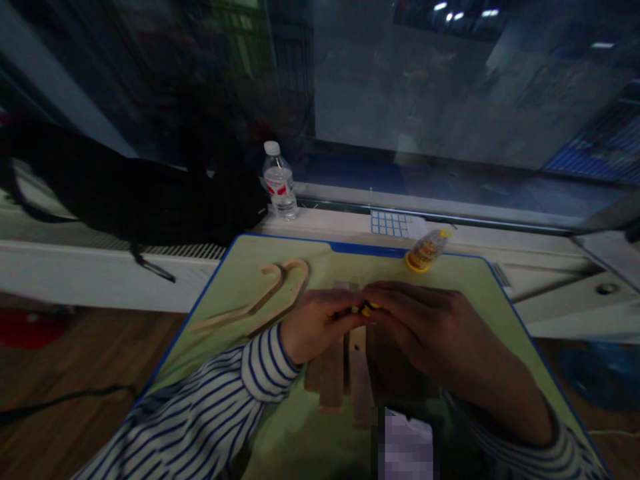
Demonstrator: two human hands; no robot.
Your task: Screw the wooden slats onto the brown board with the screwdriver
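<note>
Above the middle of the table, my left hand and my right hand meet with fingertips nearly touching. Both are closed in a pinch around a small black and yellow object; fingers cover most of it, so its kind is unclear. Just below them lie several flat wooden slats, one with a dark hole near its visible upper part. To the left rest two hook-ended wooden strips. My right hand hides part of the slats.
The table has a blue rim. A yellow-capped clear container stands near its far edge. On the sill are a water bottle, a grid-printed sheet and a black bag. A pale, pixelated item is at the near side.
</note>
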